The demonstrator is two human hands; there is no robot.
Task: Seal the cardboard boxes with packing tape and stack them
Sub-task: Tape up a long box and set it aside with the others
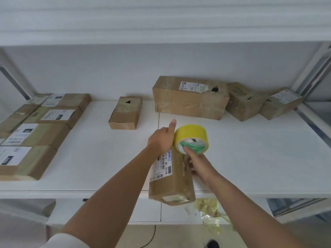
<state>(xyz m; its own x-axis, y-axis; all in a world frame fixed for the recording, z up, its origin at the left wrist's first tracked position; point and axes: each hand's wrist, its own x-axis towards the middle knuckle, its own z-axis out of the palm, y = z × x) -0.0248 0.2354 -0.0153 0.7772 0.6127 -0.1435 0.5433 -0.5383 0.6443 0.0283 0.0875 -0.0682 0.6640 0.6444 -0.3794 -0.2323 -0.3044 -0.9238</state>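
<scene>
A long brown cardboard box [172, 183] with a white label lies on the white shelf [250, 158], its near end hanging over the front edge. My left hand [162, 140] grips the box's far end, thumb pointing up. My right hand [198, 165] holds a yellow roll of packing tape [191, 137] with a finger hooked into its green core, right above the box's far end beside my left hand.
Several labelled boxes [35, 133] lie packed together at the left. A small box [126, 112] sits mid-shelf; a large box [189, 97] and two smaller ones [243, 101] stand at the back right. Crumpled tape scraps [209, 213] hang below the shelf edge.
</scene>
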